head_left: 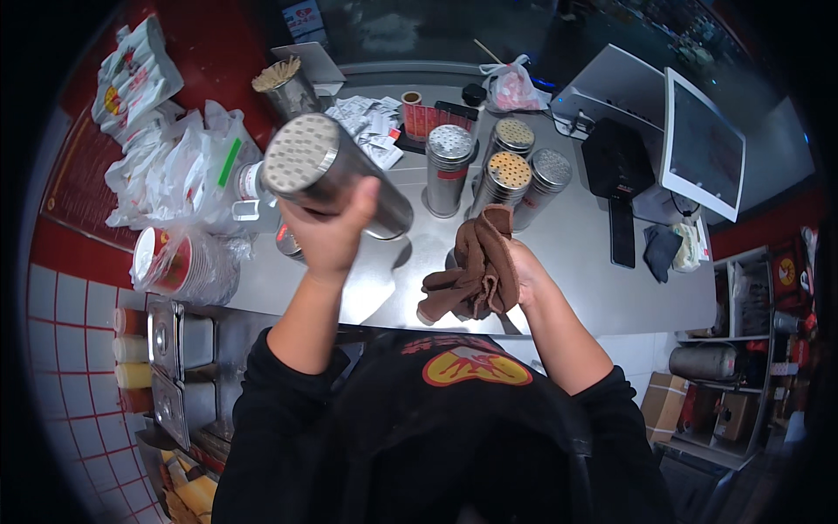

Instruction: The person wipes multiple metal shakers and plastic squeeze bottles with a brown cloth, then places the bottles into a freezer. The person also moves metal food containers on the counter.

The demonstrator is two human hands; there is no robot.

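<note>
My left hand (330,234) is wrapped round a large steel shaker (371,175), lifted off the metal counter (375,284) and tilted. Its dotted round end points up and to the left. Bunched brown cloth (480,266) hangs from my right hand (525,269), whose fingers are partly hidden behind the folds. Just beyond the cloth, several smaller steel shakers stand upright: one with a red band (447,170), an orange-topped one (506,175), a yellowish-topped one (515,135) and a grey-topped one (546,179). Below my left hand, another small container (288,243) is mostly hidden.
Stacked bowls in plastic (192,266) and white bags (175,183) crowd the left. Behind stand a holder of wooden sticks (288,83), white packets (371,122) and a knotted plastic bag (511,86). A screen (705,144), phone (621,231) and dark cloth (661,251) lie rightward.
</note>
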